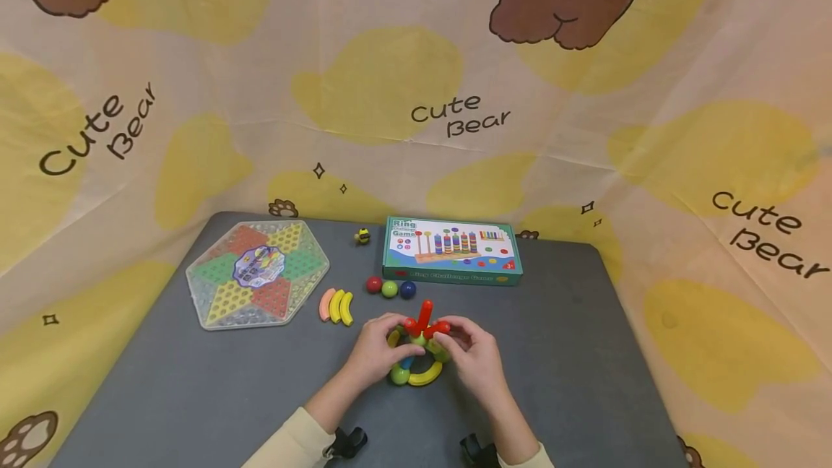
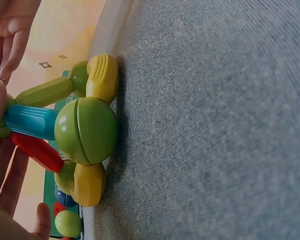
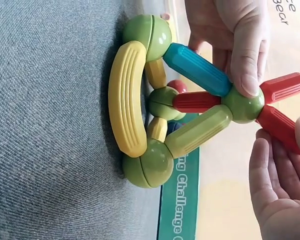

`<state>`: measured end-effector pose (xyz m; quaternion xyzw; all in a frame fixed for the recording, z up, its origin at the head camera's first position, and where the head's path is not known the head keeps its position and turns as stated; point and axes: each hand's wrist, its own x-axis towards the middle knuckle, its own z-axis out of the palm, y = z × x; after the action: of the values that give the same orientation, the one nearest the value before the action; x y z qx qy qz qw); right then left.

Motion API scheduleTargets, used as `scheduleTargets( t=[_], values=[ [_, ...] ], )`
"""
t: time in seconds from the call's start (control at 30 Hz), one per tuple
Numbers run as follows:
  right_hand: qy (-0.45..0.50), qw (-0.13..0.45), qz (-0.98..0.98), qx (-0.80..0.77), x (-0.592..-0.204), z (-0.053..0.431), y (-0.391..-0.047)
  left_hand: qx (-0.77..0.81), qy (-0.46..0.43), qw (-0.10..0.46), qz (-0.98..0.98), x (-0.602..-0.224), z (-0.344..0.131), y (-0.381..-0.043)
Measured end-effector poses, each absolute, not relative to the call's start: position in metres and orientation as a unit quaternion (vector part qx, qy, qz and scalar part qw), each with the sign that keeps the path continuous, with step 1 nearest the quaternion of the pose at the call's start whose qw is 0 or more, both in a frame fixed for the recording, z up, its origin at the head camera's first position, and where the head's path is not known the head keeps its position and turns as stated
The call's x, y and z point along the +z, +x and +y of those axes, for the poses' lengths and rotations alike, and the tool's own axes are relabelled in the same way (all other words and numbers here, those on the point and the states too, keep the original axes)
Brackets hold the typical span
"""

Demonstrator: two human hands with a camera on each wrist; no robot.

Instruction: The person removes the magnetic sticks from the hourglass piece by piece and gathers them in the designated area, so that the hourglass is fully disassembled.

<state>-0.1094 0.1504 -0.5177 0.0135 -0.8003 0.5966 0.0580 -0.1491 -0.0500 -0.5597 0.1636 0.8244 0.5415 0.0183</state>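
Note:
A toy frame of magnetic rods and balls stands on the table: curved yellow rods [image 3: 127, 100] join green balls [image 2: 87, 131] in a ring at the base. From these a blue rod [image 3: 197, 69], a red rod and a yellow-green rod [image 3: 200, 131] slope up to a top green ball [image 3: 244, 104]. Several red rods [image 1: 425, 314] spread out above it. My left hand [image 1: 375, 347] holds the top green ball, its thumb pressed on the side and its fingers behind. My right hand [image 1: 477, 356] pinches one upper red rod [image 3: 280, 129] between thumb and fingers.
Beyond the hands lie loose red, green [image 1: 389, 289] and blue balls. Curved pink and yellow rods [image 1: 336, 307] sit left of them. Farther back are a hexagonal game board [image 1: 302, 295], a small bee toy [image 1: 362, 237] and a green Ring Challenge Game box [image 1: 451, 251].

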Motion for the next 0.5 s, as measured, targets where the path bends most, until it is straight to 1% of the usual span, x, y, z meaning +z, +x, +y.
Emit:
scheduleTargets(
  t=[0.17,0.3,0.4,0.5],
  values=[
    [-0.021,0.078,-0.79,0.608,-0.522,0.147,-0.106,0.535,0.164,0.022,0.828,-0.559,-0.049,-0.149],
    [-0.056,0.134,-0.757,0.637,-0.519,0.152,-0.107,0.53,0.168,0.025,0.831,-0.56,-0.047,-0.149],
    [-0.061,0.168,-0.742,0.646,-0.513,0.16,-0.109,0.534,0.169,0.023,0.828,-0.561,-0.048,-0.15],
    [-0.049,0.161,-0.74,0.651,-0.508,0.168,-0.112,0.543,0.168,0.024,0.823,-0.561,-0.05,-0.15]
  ],
)
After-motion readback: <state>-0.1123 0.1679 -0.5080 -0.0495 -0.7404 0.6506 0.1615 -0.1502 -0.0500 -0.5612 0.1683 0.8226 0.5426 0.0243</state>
